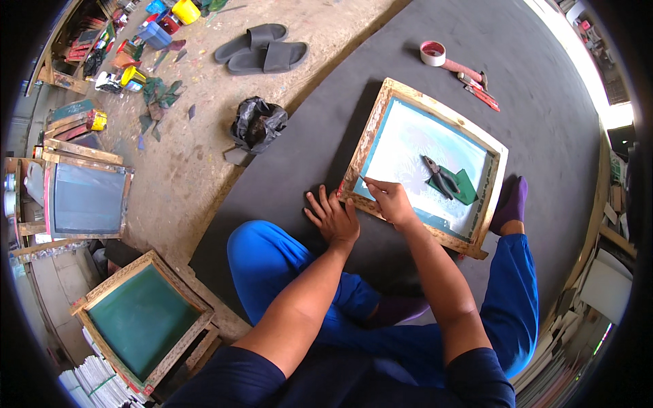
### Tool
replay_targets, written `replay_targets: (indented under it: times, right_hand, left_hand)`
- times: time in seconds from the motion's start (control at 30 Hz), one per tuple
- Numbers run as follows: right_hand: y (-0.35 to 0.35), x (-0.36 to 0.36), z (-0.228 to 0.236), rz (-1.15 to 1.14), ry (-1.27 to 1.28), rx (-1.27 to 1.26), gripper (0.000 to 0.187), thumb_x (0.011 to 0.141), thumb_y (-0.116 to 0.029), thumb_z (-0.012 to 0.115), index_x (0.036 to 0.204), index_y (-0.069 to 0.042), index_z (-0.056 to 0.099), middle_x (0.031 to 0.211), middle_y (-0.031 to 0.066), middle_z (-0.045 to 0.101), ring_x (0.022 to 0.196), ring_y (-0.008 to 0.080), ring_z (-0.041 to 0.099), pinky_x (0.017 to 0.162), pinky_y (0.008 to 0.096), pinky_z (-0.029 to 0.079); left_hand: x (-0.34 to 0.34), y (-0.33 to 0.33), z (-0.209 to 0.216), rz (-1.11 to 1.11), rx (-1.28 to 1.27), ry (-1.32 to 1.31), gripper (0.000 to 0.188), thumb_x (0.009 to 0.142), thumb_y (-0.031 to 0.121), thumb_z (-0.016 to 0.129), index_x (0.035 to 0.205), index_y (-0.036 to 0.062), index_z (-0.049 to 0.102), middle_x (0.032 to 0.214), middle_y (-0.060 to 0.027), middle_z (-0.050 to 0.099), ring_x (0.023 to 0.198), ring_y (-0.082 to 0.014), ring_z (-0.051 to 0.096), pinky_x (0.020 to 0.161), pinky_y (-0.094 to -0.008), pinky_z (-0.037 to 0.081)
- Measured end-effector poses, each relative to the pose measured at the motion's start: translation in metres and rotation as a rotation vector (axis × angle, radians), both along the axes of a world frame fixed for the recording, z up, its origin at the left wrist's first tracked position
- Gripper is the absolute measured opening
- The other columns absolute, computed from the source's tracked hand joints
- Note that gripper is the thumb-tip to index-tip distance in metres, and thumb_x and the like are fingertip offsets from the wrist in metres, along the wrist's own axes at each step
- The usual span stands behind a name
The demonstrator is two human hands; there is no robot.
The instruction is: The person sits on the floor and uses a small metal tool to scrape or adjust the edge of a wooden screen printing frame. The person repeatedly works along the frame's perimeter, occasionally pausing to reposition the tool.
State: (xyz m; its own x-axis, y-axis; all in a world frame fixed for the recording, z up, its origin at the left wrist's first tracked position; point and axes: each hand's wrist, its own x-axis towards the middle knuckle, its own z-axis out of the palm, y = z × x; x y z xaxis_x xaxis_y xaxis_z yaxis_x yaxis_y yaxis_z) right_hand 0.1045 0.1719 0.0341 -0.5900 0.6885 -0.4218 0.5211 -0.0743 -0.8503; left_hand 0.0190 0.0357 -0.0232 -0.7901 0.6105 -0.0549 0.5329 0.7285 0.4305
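Note:
A wooden screen-printing frame (445, 114) lies on the dark surface before me, with pale mesh (403, 144) edged in blue-green. Beside its near left corner, my left hand (335, 221) rests with fingers spread, its fingertips close to the wood. My right hand (390, 201) is closed in a pinch over that same corner. A thin dark tip shows beyond its fingers, too small to name. On the mesh lie black-handled pliers (443, 181) and a folded green piece (465, 189), the pliers partly over it.
Beyond the frame are a tape roll (432, 53), a hammer (462, 69) and a red cutter (484, 98). A black bag (258, 126) stands by the surface's left edge. Sandals (267, 57) lie on the floor. More framed screens (143, 319) lean at left. My legs flank the frame's near side.

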Motion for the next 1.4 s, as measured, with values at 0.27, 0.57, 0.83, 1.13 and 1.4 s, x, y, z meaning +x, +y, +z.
replay_targets:
  times: [0.27,0.57,0.83,1.13,1.4]
  right_hand:
    - [-0.005,0.003,0.024,0.012,-0.136,0.259,0.031,0.102,-0.022,0.063,0.129,-0.011,0.073,0.103,0.0256,0.074,0.096,0.0425,0.074,0.085,0.0465,0.057]
    - [0.006,-0.006,0.027,0.076,-0.228,0.438,0.03,0.1,-0.026,0.064,0.128,-0.021,0.074,0.097,0.0232,0.074,0.09,0.0453,0.072,0.08,0.0529,0.058]
    - [0.01,-0.011,0.039,0.098,-0.264,0.458,0.028,0.101,-0.026,0.065,0.126,-0.019,0.075,0.092,0.0222,0.075,0.089,0.0424,0.073,0.08,0.0507,0.059]
    - [0.003,-0.027,0.054,0.286,-0.526,0.498,0.032,0.101,-0.02,0.058,0.13,-0.015,0.069,0.09,0.0243,0.074,0.087,0.0424,0.075,0.076,0.0536,0.06]
    - [0.02,-0.01,0.018,0.193,-0.176,0.461,0.034,0.101,-0.022,0.059,0.133,-0.018,0.069,0.094,0.0252,0.074,0.089,0.0459,0.072,0.078,0.0564,0.058]
  left_hand:
    - [-0.001,-0.003,-0.003,0.016,-0.057,-0.06,0.056,0.105,0.045,0.046,0.146,0.0069,0.048,0.168,-0.0159,0.027,0.161,-0.0438,0.002,0.124,-0.0684,0.001]
    - [-0.002,0.001,-0.003,0.009,-0.114,-0.057,0.059,0.105,0.048,0.044,0.149,0.008,0.046,0.169,-0.0147,0.025,0.161,-0.0435,0.001,0.124,-0.0682,0.001]
    - [-0.003,0.001,0.001,0.009,-0.129,-0.077,0.059,0.106,0.049,0.042,0.148,0.0087,0.046,0.169,-0.0158,0.026,0.16,-0.044,0.003,0.124,-0.0692,0.003]
    - [0.001,-0.002,-0.011,-0.002,-0.023,0.076,0.058,0.107,0.05,0.037,0.141,0.0045,0.05,0.164,-0.02,0.034,0.158,-0.0471,0.012,0.121,-0.0729,0.011]
    - [0.002,0.001,-0.008,-0.01,-0.065,0.066,0.056,0.106,0.047,0.041,0.141,0.0033,0.049,0.166,-0.0186,0.03,0.159,-0.0467,0.009,0.122,-0.0718,0.011]
